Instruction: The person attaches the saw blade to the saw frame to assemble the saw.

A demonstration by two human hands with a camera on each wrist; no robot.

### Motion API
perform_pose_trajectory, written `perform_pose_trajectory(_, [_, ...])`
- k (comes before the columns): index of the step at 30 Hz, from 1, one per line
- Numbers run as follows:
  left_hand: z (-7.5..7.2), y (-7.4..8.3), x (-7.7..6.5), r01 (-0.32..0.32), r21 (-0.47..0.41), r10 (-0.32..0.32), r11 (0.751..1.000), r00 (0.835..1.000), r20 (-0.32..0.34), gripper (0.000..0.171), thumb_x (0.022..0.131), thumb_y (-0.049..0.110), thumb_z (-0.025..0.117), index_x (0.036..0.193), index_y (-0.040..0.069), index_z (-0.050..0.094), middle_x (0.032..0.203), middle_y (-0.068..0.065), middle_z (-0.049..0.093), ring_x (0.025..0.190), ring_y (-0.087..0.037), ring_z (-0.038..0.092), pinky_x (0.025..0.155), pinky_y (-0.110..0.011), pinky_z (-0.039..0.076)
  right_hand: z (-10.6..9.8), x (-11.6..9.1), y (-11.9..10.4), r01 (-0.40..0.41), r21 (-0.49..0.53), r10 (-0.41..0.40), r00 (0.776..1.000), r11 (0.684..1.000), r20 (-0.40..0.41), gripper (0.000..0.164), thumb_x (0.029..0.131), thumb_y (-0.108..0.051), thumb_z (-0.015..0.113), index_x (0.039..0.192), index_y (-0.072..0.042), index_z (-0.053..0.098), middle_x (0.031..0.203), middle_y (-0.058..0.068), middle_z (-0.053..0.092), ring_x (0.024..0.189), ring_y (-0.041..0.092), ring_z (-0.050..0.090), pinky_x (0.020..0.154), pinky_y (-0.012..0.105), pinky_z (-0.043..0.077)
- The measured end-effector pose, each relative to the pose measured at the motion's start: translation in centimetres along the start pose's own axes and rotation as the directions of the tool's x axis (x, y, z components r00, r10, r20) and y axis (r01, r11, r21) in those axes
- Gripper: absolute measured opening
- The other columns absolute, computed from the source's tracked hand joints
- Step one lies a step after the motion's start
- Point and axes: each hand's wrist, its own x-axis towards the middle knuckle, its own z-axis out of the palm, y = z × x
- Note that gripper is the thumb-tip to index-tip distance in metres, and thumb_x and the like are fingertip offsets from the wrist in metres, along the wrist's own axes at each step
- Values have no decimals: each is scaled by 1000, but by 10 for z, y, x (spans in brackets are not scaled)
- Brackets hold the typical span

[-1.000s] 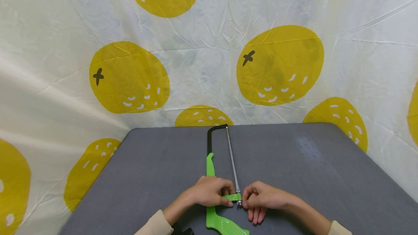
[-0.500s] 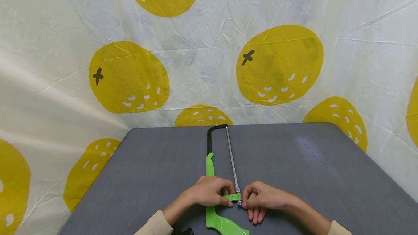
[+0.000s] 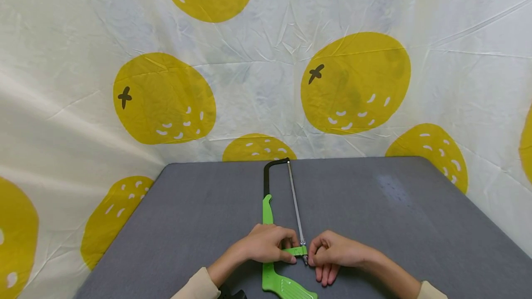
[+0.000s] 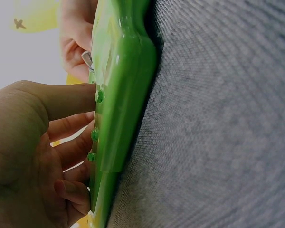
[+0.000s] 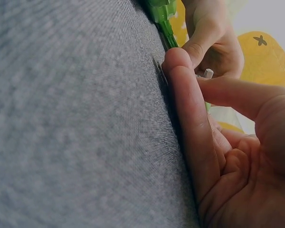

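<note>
A hacksaw (image 3: 268, 213) lies flat on the grey table, its green handle toward me and its black bow at the far end. The thin metal blade (image 3: 295, 202) runs along its right side. My left hand (image 3: 268, 242) grips the green frame, with thumb and fingers about the short crosspiece (image 3: 297, 251) at the near end of the blade. At that crosspiece, my right hand (image 3: 334, 251) pinches a small metal wing nut (image 3: 305, 260) between thumb and index finger. A metal wing of the nut (image 5: 208, 73) shows past the thumb in the right wrist view; fingers hide the rest.
The grey cloth-covered table (image 3: 199, 211) extends on both sides of the saw. Behind it hangs a pale curtain (image 3: 257, 91) with large yellow fruit shapes. A dark object (image 3: 232, 293) sits near my left sleeve at the bottom edge.
The wing nut has turned, and its visible wings look narrower now. Both hands and the hacksaw stay in nearly the same place.
</note>
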Motion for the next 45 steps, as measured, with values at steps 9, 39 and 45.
perform_pose_trajectory(9, [0,0,0,-5,11,5,1000,1000,-3,17,89,44,79,102,36,71,82,26,67,69,10,55,65,-21,40,0,0,-1,-4,-5,4,1000,1000,15,20,98,-9,63,102,10,66,68,-2,72,58,3,70,53,23,56])
perform_pose_trajectory(39, [2,-1,1,-16,11,16,1000,1000,-6,17,89,43,79,103,36,72,82,26,67,68,11,55,65,-19,41,1,0,-1,-30,-41,29,999,999,-28,36,102,-20,62,100,15,66,69,1,72,56,5,70,51,23,56])
perform_pose_trajectory(45, [3,-1,1,-16,16,16,1000,1000,-14,17,89,43,79,103,36,72,82,27,66,69,11,55,65,-20,40,2,0,-3,-32,-38,31,999,999,-28,31,100,-17,61,99,13,67,69,1,72,55,5,70,52,23,56])
